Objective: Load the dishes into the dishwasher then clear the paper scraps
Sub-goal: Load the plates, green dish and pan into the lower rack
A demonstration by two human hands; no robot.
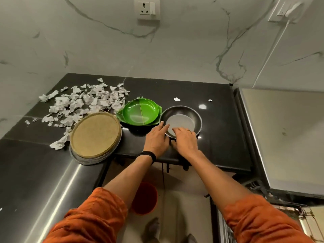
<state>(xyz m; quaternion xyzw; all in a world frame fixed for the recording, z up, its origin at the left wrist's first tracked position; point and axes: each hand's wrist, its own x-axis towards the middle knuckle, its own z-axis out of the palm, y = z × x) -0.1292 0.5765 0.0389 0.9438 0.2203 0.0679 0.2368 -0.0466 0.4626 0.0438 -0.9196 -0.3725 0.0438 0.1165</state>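
Both hands on the dark bowl (196,116) near the surface's (175,88) front edge.
Head view: left hand (156,137) lays straight fingers on its rim; right hand (185,141) curls over the near rim, hiding it. A grey plate (181,122) lies inside. Paper scraps (84,102) litter the back left corner.

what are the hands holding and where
The dark bowl, by its near rim: the right hand curls over it, while the left hand only rests straight fingers there.
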